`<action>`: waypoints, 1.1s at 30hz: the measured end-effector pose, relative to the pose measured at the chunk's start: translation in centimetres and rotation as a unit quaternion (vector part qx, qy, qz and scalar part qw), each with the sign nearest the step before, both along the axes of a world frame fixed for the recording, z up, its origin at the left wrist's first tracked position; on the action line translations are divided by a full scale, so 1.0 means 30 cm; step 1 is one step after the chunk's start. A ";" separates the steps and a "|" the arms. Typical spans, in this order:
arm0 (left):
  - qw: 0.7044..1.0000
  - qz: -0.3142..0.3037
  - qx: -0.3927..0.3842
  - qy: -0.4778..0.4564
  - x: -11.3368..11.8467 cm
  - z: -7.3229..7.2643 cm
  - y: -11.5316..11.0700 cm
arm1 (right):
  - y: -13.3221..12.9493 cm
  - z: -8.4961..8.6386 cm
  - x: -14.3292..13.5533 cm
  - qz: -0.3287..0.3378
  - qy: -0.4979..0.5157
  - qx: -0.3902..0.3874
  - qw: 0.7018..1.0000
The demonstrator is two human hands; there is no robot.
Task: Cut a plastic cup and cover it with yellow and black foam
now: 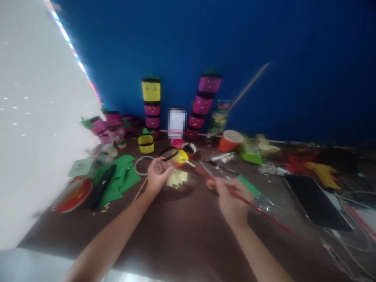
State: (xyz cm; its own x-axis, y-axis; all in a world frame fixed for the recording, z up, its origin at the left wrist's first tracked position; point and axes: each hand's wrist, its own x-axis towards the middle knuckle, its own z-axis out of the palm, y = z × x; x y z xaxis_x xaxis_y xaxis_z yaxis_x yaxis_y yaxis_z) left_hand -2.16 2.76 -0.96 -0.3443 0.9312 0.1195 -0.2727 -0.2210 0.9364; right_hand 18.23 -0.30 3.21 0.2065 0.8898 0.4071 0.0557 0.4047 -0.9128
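Observation:
My right hand (235,199) grips a red-handled paintbrush (249,204), its pale tip pointing left, close to a small pot of yellow paint (180,157). My left hand (158,176) has its fingers curled at a black-rimmed, see-through piece (168,154), which it seems to hold; blur hides the exact contact. Under and between the hands lies a pale yellow cut-out piece (177,178). Behind the yellow pot stands a pot of dark paint (189,149). A small yellow container with a black band and a drawn face (146,144) sits beyond my left hand.
Two stacks of decorated containers, one yellow-topped (151,92) and one magenta (203,105), stand before the blue wall. Left lie green sheets (123,180) and a roll of tape (143,166). Right are an orange cup (230,141), a black tablet (317,201) and cables.

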 end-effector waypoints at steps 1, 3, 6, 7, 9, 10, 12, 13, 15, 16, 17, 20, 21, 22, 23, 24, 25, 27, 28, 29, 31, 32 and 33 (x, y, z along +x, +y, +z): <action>1.000 0.000 -0.001 0.002 0.000 -0.001 0.000 | -0.005 0.005 -0.003 -0.005 -0.011 0.004 1.000; 1.000 -0.002 -0.001 0.004 -0.001 -0.005 0.000 | -0.014 0.013 -0.008 -0.006 -0.031 0.017 0.999; 1.000 -0.009 0.002 0.010 -0.001 -0.009 -0.001 | -0.023 0.020 -0.015 0.001 -0.064 0.041 0.997; 1.000 -0.012 0.003 0.012 0.000 -0.009 -0.001 | -0.024 0.022 -0.017 0.003 -0.075 0.045 0.996; 1.000 -0.013 0.003 0.014 0.001 -0.008 -0.003 | -0.024 0.026 -0.020 0.003 -0.090 0.050 0.995; 1.000 -0.012 0.002 0.012 0.002 -0.007 -0.004 | -0.024 0.029 -0.022 0.003 -0.095 0.049 0.994; 1.000 -0.011 -0.001 0.007 0.004 -0.005 -0.005 | -0.022 0.033 -0.025 0.003 -0.096 0.047 0.994; 1.000 -0.010 -0.001 0.005 0.004 -0.005 -0.006 | -0.021 0.034 -0.026 0.003 -0.092 0.047 0.995; 1.000 -0.013 -0.002 0.004 0.004 -0.005 -0.006 | -0.019 0.033 -0.029 0.005 -0.084 0.044 0.995; 1.000 -0.013 -0.001 0.005 0.003 -0.005 -0.006 | -0.019 0.031 -0.029 0.005 -0.081 0.040 0.996; 1.000 -0.012 0.000 0.005 0.002 -0.005 -0.006 | -0.018 0.028 -0.029 0.006 -0.079 0.033 0.996; 1.000 -0.003 0.006 0.006 0.000 -0.003 -0.006 | -0.017 0.016 -0.026 0.004 -0.070 0.010 0.997; 1.000 0.000 0.006 0.006 0.000 -0.002 -0.006 | -0.017 0.013 -0.025 0.002 -0.064 0.008 0.998; 1.000 0.001 0.006 0.005 0.001 -0.001 -0.006 | -0.017 0.011 -0.023 -0.001 -0.058 0.011 0.998; 1.000 0.001 0.005 0.004 0.001 0.001 -0.007 | -0.016 0.010 -0.023 -0.003 -0.055 0.016 0.998; 1.000 -0.001 0.006 0.003 0.002 0.001 -0.007 | -0.016 0.011 -0.023 -0.004 -0.055 0.023 0.998; 1.000 -0.004 0.006 0.003 0.002 0.001 -0.008 | -0.016 0.012 -0.023 -0.002 -0.059 0.027 0.998; 1.000 -0.011 0.010 0.006 0.002 -0.001 -0.008 | -0.016 0.015 -0.025 0.002 -0.071 0.027 0.997; 1.000 -0.012 0.012 0.009 0.002 -0.003 -0.007 | -0.015 0.016 -0.025 0.004 -0.076 0.023 0.997; 1.000 -0.012 0.012 0.011 0.001 -0.005 -0.006 | -0.015 0.015 -0.025 0.003 -0.077 0.019 0.997; 1.000 -0.009 0.011 0.015 -0.001 -0.009 -0.005 | -0.014 0.011 -0.023 0.003 -0.067 0.021 0.998; 1.000 -0.007 0.011 0.016 -0.002 -0.011 -0.004 | -0.013 0.008 -0.021 0.004 -0.059 0.026 0.998; 1.000 -0.007 0.010 0.017 -0.002 -0.012 -0.003 | -0.013 0.005 -0.020 0.007 -0.053 0.031 0.998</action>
